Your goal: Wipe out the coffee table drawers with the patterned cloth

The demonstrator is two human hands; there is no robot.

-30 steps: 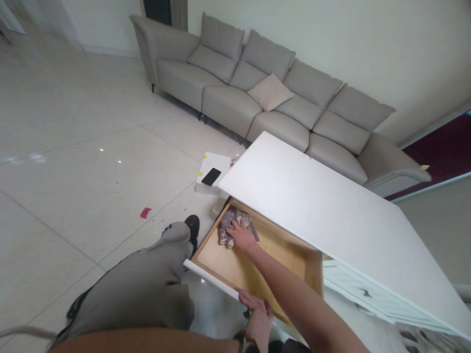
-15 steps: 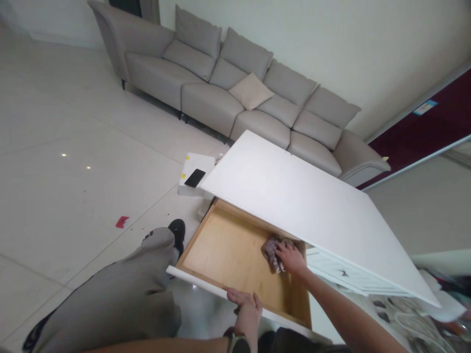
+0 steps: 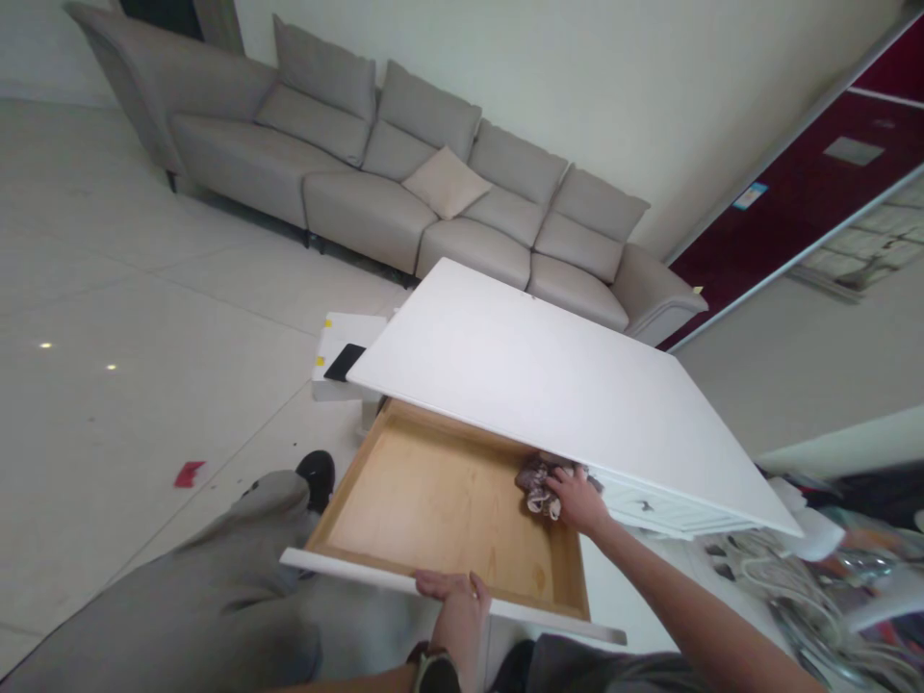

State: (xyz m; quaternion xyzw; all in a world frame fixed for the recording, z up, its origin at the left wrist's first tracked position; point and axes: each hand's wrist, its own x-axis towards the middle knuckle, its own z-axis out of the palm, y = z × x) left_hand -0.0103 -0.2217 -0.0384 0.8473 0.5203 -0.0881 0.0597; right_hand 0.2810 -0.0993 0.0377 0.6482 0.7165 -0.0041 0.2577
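Observation:
A wooden drawer (image 3: pixel 425 496) is pulled out from under the white tabletop (image 3: pixel 549 356). My left hand (image 3: pixel 456 589) is closed over the top edge of its white drawer front (image 3: pixel 361 573), with a watch on the wrist. At the drawer's back right corner, my right hand (image 3: pixel 579 500) grips a bunched, patterned brown-and-white cloth (image 3: pixel 534 481). The cloth lies against the drawer's side, partly under the tabletop's edge, and its far part is hidden by my fingers and the tabletop.
A white box (image 3: pixel 350 332) with a black phone (image 3: pixel 343 363) on it stands left of the tabletop. A red scrap (image 3: pixel 189 474) lies on the floor. Behind is a long grey sofa (image 3: pixel 368 207). Coiled cables (image 3: pixel 786 587) and clutter sit at the right.
My right hand has shifted the cloth to the drawer's back right corner, where it is more bunched up. The left hand stays on the drawer front. The view has swung to the right.

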